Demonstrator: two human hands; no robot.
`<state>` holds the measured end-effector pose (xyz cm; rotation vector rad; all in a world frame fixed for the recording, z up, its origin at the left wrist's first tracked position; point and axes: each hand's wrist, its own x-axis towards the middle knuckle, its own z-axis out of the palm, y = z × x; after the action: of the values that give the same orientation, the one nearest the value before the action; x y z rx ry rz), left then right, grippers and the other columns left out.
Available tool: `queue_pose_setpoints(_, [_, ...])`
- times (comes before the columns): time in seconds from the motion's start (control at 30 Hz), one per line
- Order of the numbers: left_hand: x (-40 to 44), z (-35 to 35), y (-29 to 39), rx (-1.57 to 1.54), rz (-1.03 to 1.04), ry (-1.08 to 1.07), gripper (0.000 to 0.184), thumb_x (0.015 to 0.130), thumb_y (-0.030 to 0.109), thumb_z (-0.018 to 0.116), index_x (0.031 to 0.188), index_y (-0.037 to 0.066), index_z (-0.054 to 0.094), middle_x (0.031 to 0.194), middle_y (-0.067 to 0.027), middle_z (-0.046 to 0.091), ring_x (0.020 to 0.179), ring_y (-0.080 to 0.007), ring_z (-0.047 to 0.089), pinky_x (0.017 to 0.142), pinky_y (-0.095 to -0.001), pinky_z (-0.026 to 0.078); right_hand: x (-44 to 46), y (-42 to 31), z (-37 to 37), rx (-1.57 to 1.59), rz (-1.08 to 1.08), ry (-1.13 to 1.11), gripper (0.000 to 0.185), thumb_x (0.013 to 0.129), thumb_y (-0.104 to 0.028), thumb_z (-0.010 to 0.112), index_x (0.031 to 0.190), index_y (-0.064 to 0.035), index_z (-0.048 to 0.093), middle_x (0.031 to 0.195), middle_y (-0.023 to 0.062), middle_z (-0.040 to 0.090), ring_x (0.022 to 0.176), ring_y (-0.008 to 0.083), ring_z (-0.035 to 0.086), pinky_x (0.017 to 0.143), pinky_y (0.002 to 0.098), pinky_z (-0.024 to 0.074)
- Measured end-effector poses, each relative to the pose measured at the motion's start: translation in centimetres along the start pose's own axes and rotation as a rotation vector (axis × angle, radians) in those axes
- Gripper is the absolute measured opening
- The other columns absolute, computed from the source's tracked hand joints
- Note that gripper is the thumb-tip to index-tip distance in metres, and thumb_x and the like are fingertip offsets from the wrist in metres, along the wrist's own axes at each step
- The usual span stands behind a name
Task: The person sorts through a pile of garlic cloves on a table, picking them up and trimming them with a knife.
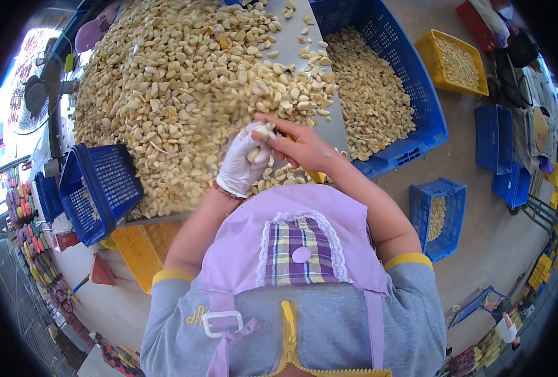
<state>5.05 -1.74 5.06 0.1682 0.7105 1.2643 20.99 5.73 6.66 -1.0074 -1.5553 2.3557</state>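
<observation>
A large heap of pale garlic cloves [178,94] covers the metal table in front of me. My left hand [244,162], in a white glove, is closed around several garlic cloves [254,154] just above the near side of the heap. Against its fingertips works my right hand [303,148], bare, thumb and forefinger meeting at one clove. A narrow yellow handle [317,176] shows below the right palm, with more yellow between the fingers. It looks like a small knife, but its blade is hidden.
A big blue crate [426,119] of cloves adjoins the grey table edge [348,129] on the right. Beyond are a yellow crate [485,83] and a smaller blue crate [458,217], both holding cloves. At left stand blue baskets [112,182] and a fan [37,94].
</observation>
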Motion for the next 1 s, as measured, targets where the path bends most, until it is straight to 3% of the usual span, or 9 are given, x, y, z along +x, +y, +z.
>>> queue_pose_setpoints(0.27, [-0.6,0.0,1.4,-0.04,0.04,-0.122,0.033,0.086,0.023,0.066,0.111,0.009,0.051,0.1,-0.0037,0.054,0.052,-0.004,0.038,0.038,-0.0154,0.028,-0.4,0.4,-0.6,0.099,-0.099,-0.023,0.053,0.094,-0.025,0.052,0.144,-0.0221,0.033,0.073,0.0004,0.054,0.052,0.0043,0.045,0.048,0.0203,0.0415])
queue_pose_setpoints(0.4, [-1.3,0.2,2.1,0.13,0.093,0.04,0.026,0.086,0.023,0.065,0.105,0.006,0.056,0.089,-0.002,0.057,0.052,-0.0039,0.039,0.038,-0.0162,0.028,-0.5,-0.2,0.1,0.026,-0.154,-0.041,0.06,0.091,-0.021,0.055,0.145,-0.0219,0.03,0.085,0.0017,0.056,0.064,0.0056,0.051,0.05,0.0218,0.0445])
queue_pose_setpoints(0.43, [-1.3,-0.5,2.3,0.131,0.041,-0.042,0.023,0.086,0.022,0.065,0.102,0.006,0.059,0.086,-0.001,0.06,0.057,-0.0036,0.048,0.041,-0.0156,0.034,-0.9,-1.1,0.4,-0.007,-0.139,-0.054,0.061,0.09,-0.02,0.055,0.145,-0.0216,0.029,0.086,0.002,0.057,0.065,0.0061,0.052,0.05,0.0219,0.0447])
queue_pose_setpoints(0.53, [-1.4,0.9,0.5,0.163,0.108,0.148,0.025,0.087,0.024,0.064,0.104,0.007,0.059,0.087,-0.0013,0.062,0.065,-0.0042,0.056,0.047,-0.0154,0.04,-0.6,-0.6,1.2,-0.092,-0.204,-0.039,0.062,0.087,-0.017,0.056,0.144,-0.0195,0.031,0.087,0.0018,0.058,0.065,0.0073,0.053,0.052,0.0219,0.0451])
queue_pose_setpoints(0.63, [-1.7,-0.6,1.3,0.217,-0.022,0.035,0.02,0.085,0.016,0.06,0.102,0.007,0.06,0.088,-0.0024,0.063,0.072,-0.0103,0.061,0.061,-0.0242,0.05,0.4,0.3,0.8,-0.144,-0.203,-0.039,0.059,0.087,-0.015,0.053,0.143,-0.018,0.035,0.082,0.0018,0.059,0.059,0.0059,0.051,0.05,0.0214,0.0429])
queue_pose_setpoints(0.8, [-2.7,0.2,1.2,-0.012,-0.068,0.035,0.011,0.089,0.016,0.059,0.091,0.005,0.061,0.08,-0.0018,0.06,0.058,-0.0055,0.053,0.043,-0.0156,0.035,0.9,1.8,1.4,-0.09,-0.137,0.034,0.053,0.088,-0.012,0.049,0.14,-0.0172,0.041,0.073,0.0015,0.057,0.049,0.0043,0.045,0.045,0.0196,0.0394])
queue_pose_setpoints(0.87, [-3.5,-1.7,0.8,-0.168,-0.005,-0.118,0.012,0.09,0.016,0.057,0.093,0.004,0.059,0.08,-0.0038,0.059,0.053,-0.0051,0.049,0.039,-0.0151,0.029,1.2,2.0,1.4,-0.079,-0.091,0.109,0.051,0.089,-0.013,0.05,0.14,-0.0172,0.041,0.072,0.0014,0.056,0.048,0.0044,0.045,0.044,0.0195,0.0396])
queue_pose_setpoints(0.9, [-4.9,-0.7,2.1,-0.187,0.028,-0.174,0.012,0.088,0.018,0.061,0.087,0.007,0.057,0.085,-0.0029,0.059,0.053,-0.0048,0.051,0.041,-0.014,0.035,1.4,2.0,1.3,-0.061,-0.056,0.153,0.05,0.09,-0.014,0.05,0.14,-0.0172,0.041,0.072,0.0013,0.056,0.048,0.0045,0.044,0.044,0.0196,0.0398])
queue_pose_setpoints(1.0, [-9.8,1.8,7.2,0.002,0.529,0.305,0.007,0.084,0.011,0.061,0.086,0.005,0.058,0.084,-0.0035,0.059,0.058,-0.0059,0.052,0.042,-0.0159,0.038,2.1,2.7,0.7,-0.153,-0.021,0.172,0.05,0.092,-0.022,0.053,0.14,-0.0156,0.04,0.077,0.0038,0.058,0.053,0.0071,0.049,0.046,0.0216,0.0436])
